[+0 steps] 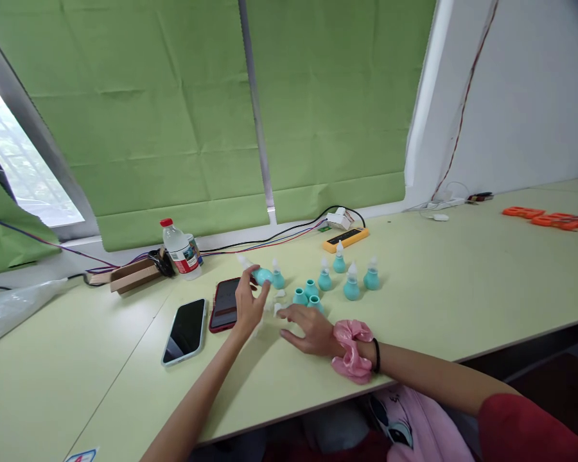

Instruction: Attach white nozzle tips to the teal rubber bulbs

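Left of centre lies a pale-cased phone (185,332). Mid-frame, the person's left hand (249,303) pinches a teal bulb (262,276) with a white nozzle; the right hand (313,330), thumb and fingers apart, hovers by small white pieces (277,308). Three uncapped bulbs (300,299), then four nozzled bulbs (352,290), stand rightward.

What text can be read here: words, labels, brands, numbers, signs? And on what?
"A": apparently, in red on the blue-edged sticker at the bottom left, cut off by the picture's edge.
Bottle label: printed in red and white, too small to read.
Container behind the bottle: printed, too small to read.
Pink cloth below the table edge: small dark marks, unreadable.
No other text legible.
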